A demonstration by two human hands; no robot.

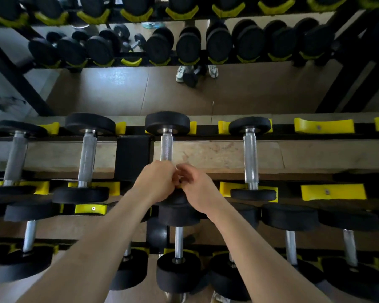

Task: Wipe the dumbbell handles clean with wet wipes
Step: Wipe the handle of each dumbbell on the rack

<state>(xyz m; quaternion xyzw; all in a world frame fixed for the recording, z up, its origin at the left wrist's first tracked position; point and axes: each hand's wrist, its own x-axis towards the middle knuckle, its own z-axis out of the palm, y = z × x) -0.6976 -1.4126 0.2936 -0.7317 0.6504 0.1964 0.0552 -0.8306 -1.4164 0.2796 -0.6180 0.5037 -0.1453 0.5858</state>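
Head view: your left hand (157, 182) is curled round the near end of the knurled steel dumbbell handle (167, 147), which lies across the black metal rack with yellow cradles (324, 126). Your right hand (198, 189) pinches a sliver of white wet wipe (177, 169) against it. The neighbouring handles (250, 158) stand well apart on either side.

Dumbbell handle (167, 147), centre: knurled metal, satin silver.
End weight (167, 122), 12 o'clock of the handle: matt black, rubber-like.
Cradle (323, 126), 2 o'clock: smooth yellow plastic, slight gloss.

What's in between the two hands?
A bit of white wet wipe peeks out between the left hand and right hand, by the dumbbell handle; head view.
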